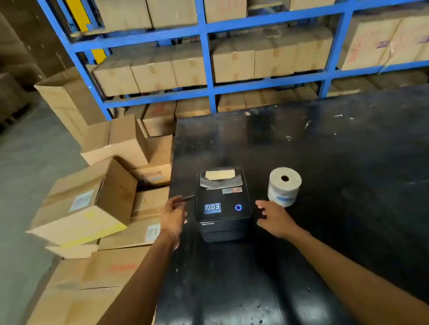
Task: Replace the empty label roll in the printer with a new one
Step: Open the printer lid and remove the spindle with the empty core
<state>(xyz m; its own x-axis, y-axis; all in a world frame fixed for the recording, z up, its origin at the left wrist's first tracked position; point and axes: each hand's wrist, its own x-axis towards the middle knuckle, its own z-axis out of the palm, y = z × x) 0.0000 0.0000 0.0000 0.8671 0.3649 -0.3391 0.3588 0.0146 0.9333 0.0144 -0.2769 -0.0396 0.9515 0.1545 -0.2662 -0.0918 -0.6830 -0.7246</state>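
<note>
A small black label printer point(222, 202) stands near the left edge of a black table point(336, 152), lid closed, with a lit blue ring and a small sticker on top. Through its clear window a pale roll core shows. A full white label roll point(284, 186) stands on end just right of the printer. My left hand point(174, 216) hovers at the printer's left side, fingers spread and empty. My right hand point(273, 218) hovers at the printer's right front corner, fingers apart, just in front of the new roll and touching neither.
Stacked cardboard boxes point(91, 210) crowd the floor left of the table, right against its edge. Blue shelving point(208, 60) filled with cartons runs behind the table. A thin dark cable runs off the printer's left side.
</note>
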